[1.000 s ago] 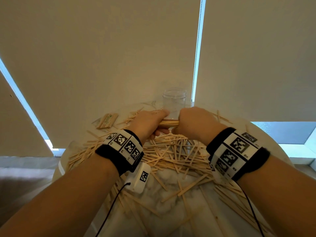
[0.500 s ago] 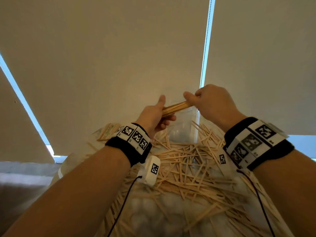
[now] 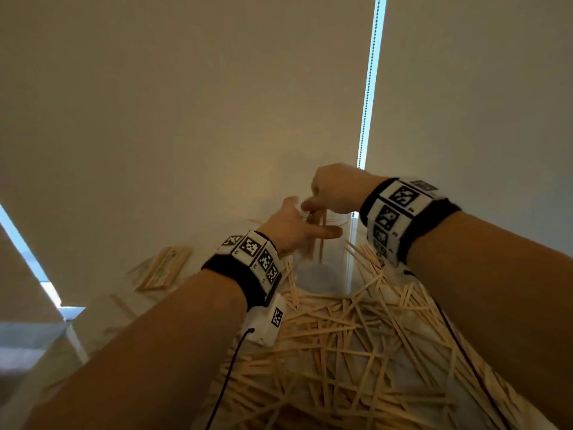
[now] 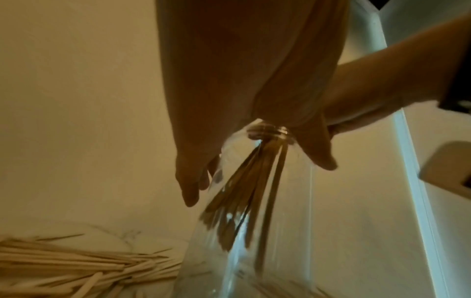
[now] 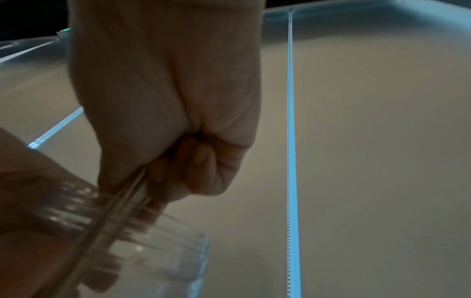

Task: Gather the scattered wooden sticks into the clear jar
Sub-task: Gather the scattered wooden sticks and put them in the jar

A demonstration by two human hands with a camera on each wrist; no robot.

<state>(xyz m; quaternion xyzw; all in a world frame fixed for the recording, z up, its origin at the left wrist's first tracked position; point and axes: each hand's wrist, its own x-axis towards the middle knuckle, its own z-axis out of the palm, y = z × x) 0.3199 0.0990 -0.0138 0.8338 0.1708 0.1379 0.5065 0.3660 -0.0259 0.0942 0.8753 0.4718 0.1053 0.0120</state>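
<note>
The clear jar [image 3: 325, 274] stands upright at the back of the marble table, among scattered wooden sticks [image 3: 341, 333]. My left hand [image 3: 305, 226] holds its upper part, thumb on the right side and fingers on the left. Above the jar's mouth my right hand [image 3: 313, 209] pinches a bundle of sticks [image 3: 322, 240] by its top, and the bundle hangs inside the jar. In the left wrist view the bundle [image 4: 242, 191] fans out within the jar [image 4: 280, 221] between the fingers and thumb of my left hand [image 4: 257, 181]. The right wrist view shows my right hand [image 5: 145, 181] gripping the sticks [image 5: 122, 201] over the jar's rim [image 5: 165, 252].
A flat packet of sticks [image 3: 161, 268] lies at the back left of the table [image 4: 107, 236]. Closed roller blinds stand just behind the jar, with a bead cord [image 3: 369, 88] hanging in the gap. Loose sticks cover the table between my arms.
Both hands lifted a bundle off the pile. The right hand turned it upright and lowered it into the jar, while the left hand let go of it and took hold of the jar.
</note>
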